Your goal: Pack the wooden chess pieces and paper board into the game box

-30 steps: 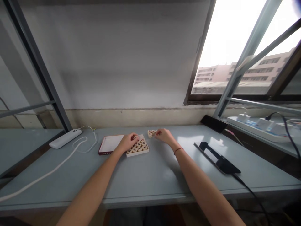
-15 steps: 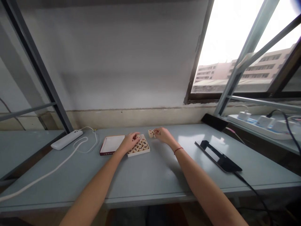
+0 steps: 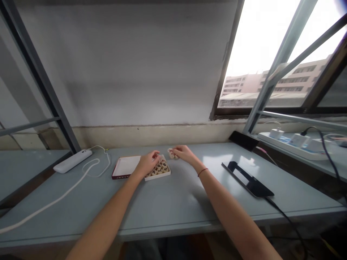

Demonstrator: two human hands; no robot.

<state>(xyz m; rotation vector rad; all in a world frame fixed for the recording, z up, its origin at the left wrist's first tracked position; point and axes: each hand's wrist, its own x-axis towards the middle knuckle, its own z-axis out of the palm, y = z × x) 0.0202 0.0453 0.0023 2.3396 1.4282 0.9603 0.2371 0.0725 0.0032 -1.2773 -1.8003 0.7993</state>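
Observation:
My left hand [image 3: 147, 163] hovers over the left part of a shallow white box [image 3: 158, 176], its fingers bent and a little apart, with nothing visible between them. Rows of round, pale Chinese chess pieces [image 3: 162, 167] with dark characters fill the visible part of this box; my hand hides the rest. To the right of the box, my right hand [image 3: 184, 153] pinches a chess piece at a small group of stacked Chinese chess pieces [image 3: 171, 154]. The fingertips partly cover that group. A red-edged box lid [image 3: 126, 166] lies open side up, left of the box.
A white power bank-like device [image 3: 72, 161] with a white cable [image 3: 62, 196] lies on the left of the desk [image 3: 168, 206]. At right are a dark tablet-like device [image 3: 248, 179], a black slab [image 3: 243, 141] and a power strip [image 3: 292, 146]. Metal posts frame both sides.
The view has shifted slightly, so everything sits a little further left. My left fingers have lifted slightly off the pieces. My right hand has come closer over the small stack.

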